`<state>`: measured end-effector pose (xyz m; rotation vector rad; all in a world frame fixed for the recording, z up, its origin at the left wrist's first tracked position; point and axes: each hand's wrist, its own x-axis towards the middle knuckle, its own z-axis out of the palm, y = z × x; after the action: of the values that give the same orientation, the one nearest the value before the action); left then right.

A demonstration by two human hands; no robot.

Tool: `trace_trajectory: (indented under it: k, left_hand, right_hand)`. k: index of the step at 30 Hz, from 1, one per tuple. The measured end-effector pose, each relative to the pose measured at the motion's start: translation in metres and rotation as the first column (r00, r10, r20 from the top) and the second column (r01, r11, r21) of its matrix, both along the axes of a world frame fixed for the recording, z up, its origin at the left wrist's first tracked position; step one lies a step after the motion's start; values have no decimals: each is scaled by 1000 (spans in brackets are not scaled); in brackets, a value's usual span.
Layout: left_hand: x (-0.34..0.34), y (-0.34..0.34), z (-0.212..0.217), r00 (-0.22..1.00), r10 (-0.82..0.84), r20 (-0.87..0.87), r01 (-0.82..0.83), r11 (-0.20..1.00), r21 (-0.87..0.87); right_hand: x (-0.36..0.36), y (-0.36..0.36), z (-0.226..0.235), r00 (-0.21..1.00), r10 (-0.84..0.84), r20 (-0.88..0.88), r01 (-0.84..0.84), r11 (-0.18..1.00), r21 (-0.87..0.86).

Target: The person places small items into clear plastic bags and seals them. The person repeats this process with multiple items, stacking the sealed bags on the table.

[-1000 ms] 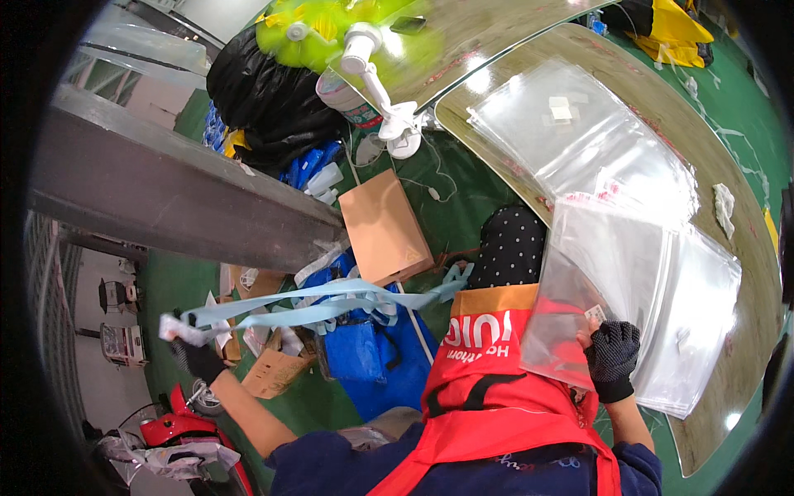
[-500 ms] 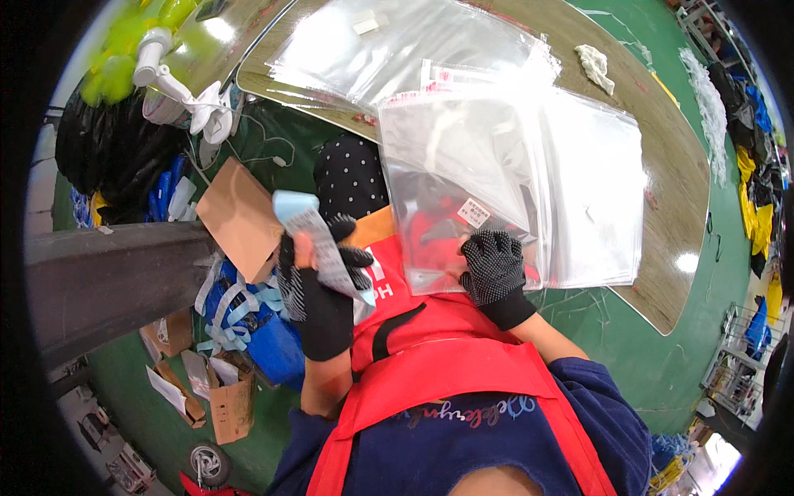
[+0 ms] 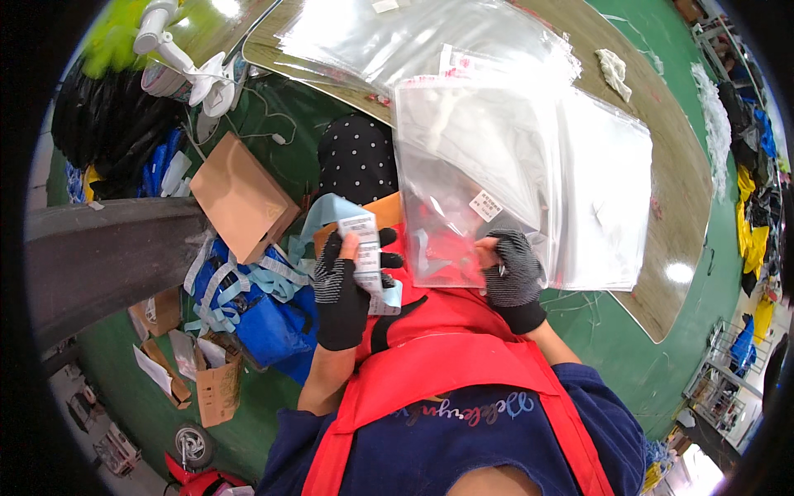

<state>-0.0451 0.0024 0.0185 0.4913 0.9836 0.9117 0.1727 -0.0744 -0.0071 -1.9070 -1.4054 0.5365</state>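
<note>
My left hand (image 3: 343, 289), in a black glove with bare fingertips, grips a strip of white printed labels (image 3: 361, 248) on light blue backing. The strip curls over the fingers and hangs down past them. My right hand (image 3: 514, 277), gloved the same way, is over the lower edge of a clear plastic bag (image 3: 438, 182), thumb and forefinger drawn together. Whether anything is between those fingertips cannot be made out. One white label (image 3: 485, 205) lies on the bag just above this hand. The bag tops a stack of clear bags (image 3: 608, 198) reaching over the table's near edge.
More clear bags (image 3: 430, 37) spread across the wooden-topped table (image 3: 674, 207). A crumpled white cloth (image 3: 613, 74) lies farther right. To the left are a grey beam (image 3: 116, 256), brown cardboard (image 3: 240, 198), a blue bag (image 3: 273, 335) and an opened carton (image 3: 219, 393) on the green floor.
My left hand has brought the label strip rightward, closer to the bag, and the strip now faces up more. My right hand's fingers have curled in, with thumb and forefinger now showing.
</note>
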Motion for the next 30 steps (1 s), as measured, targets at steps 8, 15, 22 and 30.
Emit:
trace_trajectory:
  k: [8,15,22,30]
  left_hand:
    - [35,-3,12,965,-262,-7,262,963,62]
    - [43,-13,28,906,-383,-177,407,905,123]
    - [25,-17,30,740,-387,-550,601,747,283]
    - [23,-17,26,517,-358,-777,773,586,244]
  right_hand:
    - [149,-65,-10,693,-720,16,624,611,487]
    - [-11,8,61,914,-50,-402,118,982,146]
    - [-12,36,59,918,287,-274,-256,956,143]
    - [2,33,44,889,401,-222,-379,915,138]
